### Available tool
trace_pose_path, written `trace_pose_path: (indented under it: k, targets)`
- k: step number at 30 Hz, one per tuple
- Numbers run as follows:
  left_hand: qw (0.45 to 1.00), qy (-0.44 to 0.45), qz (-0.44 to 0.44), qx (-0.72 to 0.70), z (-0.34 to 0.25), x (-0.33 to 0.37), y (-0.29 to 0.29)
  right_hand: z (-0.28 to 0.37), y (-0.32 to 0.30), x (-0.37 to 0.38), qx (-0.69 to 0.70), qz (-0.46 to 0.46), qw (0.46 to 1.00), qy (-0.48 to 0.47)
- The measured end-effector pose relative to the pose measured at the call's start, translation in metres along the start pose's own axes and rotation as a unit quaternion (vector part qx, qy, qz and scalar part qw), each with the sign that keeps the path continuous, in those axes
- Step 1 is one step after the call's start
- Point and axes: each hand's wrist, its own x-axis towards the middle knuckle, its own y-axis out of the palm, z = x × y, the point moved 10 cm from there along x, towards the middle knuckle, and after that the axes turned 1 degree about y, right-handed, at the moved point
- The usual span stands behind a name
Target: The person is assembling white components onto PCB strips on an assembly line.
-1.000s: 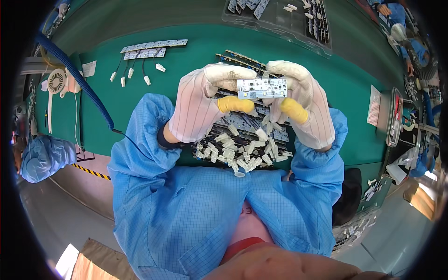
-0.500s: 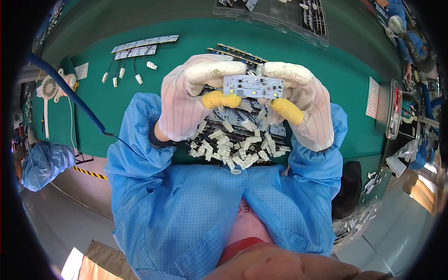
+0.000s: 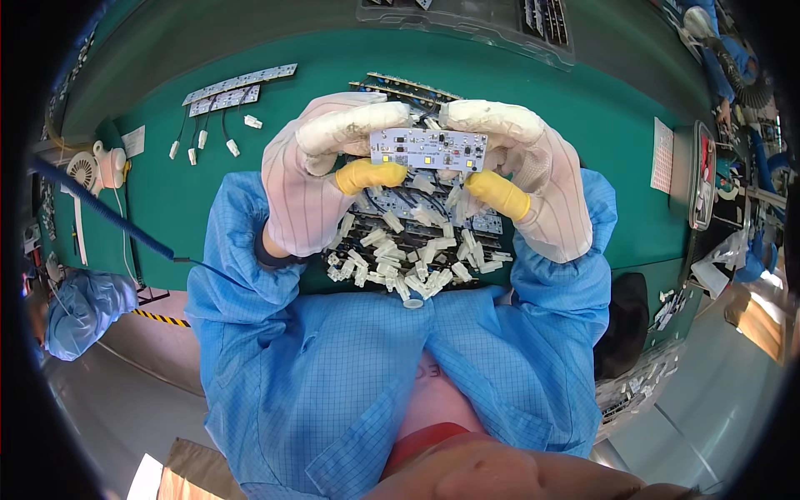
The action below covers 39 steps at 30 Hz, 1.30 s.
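Between both hands I hold up a small white circuit board (image 3: 443,152) with yellow LEDs along its lower edge. My left hand (image 3: 333,162), in a striped white glove with a yellow thumb cover, pinches its left end. The right end sits between the thumb and fingers of my right hand (image 3: 523,167), gloved the same way. Below the board lies a pile of similar circuit boards (image 3: 400,202), with many white plug connectors (image 3: 400,262) heaped on the near side. Long edge-on boards (image 3: 408,84) stick out beyond my fingers. The gloves hide part of the pile.
At left on the green mat (image 3: 621,154) lie LED boards (image 3: 225,100) with wired white connectors. A clear plastic tray (image 3: 492,35) holds boards at the back. A small white fan (image 3: 86,171) and a blue coiled cord (image 3: 108,208) are at left, a metal-rimmed box (image 3: 704,175) at right.
My view has shifted slightly, so the mat's contents appear a little further left. Both hands keep their hold on the circuit board, which looks slightly tilted compared with before.
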Motion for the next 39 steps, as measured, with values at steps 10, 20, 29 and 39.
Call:
trace_pose_path:
  k: [10, 20, 29, 39]
  targets:
    - [1.000, -0.016, -0.017, -0.005, 0.003, -0.002, -0.001, 0.004, 0.005, 0.002, 0.098, -0.010, 0.995, -0.026]
    - [0.972, -0.175, 0.153, -0.032, 0.023, -0.001, 0.019, -0.038, 0.018, 0.005, 0.312, 0.112, 0.941, 0.065]
    - [0.935, -0.046, -0.074, 0.343, 0.064, 0.033, -0.140, 0.059, -0.043, -0.010, -0.111, -0.150, 0.945, -0.268]
    - [0.866, -0.145, -0.082, 0.471, 0.121, 0.034, -0.232, 0.120, -0.063, -0.004, -0.169, -0.199, 0.917, -0.301]
